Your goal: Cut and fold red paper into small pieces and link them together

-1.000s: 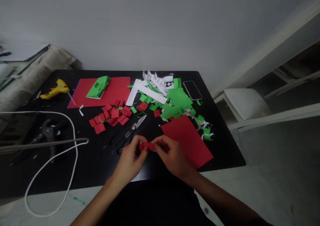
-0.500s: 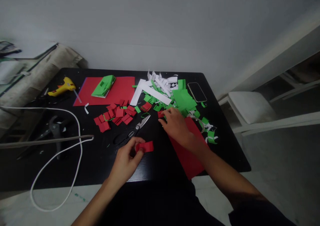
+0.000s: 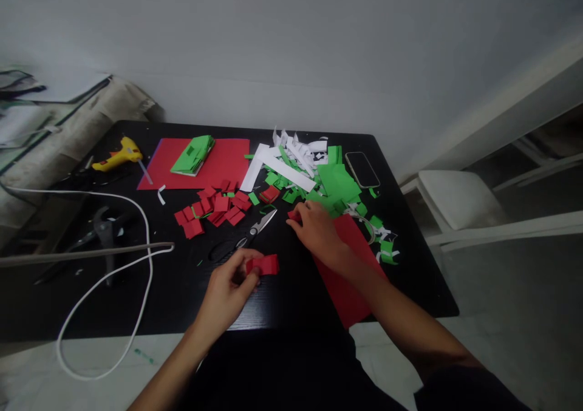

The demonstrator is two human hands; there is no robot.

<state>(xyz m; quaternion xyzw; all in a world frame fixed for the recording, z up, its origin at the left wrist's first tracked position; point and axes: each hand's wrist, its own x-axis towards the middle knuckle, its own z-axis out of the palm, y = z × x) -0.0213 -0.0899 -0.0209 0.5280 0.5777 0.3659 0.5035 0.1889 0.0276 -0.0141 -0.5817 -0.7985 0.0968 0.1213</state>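
Observation:
Near the table's front edge, my left hand (image 3: 234, 280) pinches a folded strip of red paper (image 3: 269, 264) between thumb and fingers. My right hand (image 3: 317, 229) is lower right of the green scraps, its fingers closed on a small red paper piece (image 3: 294, 215) close to the tabletop. Between the hands and a heap of cut red paper pieces (image 3: 221, 203) lie scissors (image 3: 262, 223) with their blades together, pointing up and right. Another small red paper bundle (image 3: 269, 194) rests just beyond the scissor tips. Beneath my right forearm is a red paper sheet (image 3: 348, 289).
White paper strips (image 3: 286, 171) and green paper (image 3: 339, 183) lie at the back. A phone (image 3: 362, 169) sits at the right. At the left are a yellow glue gun (image 3: 121, 155), dark pliers (image 3: 107, 235) and a looping white cable (image 3: 148, 277). A folded green paper piece (image 3: 194, 155) rests on red paper.
The view has shifted slightly. My right hand's fingers have drawn in around the small red piece. My left hand keeps its hold on the red strip, almost unmoved.

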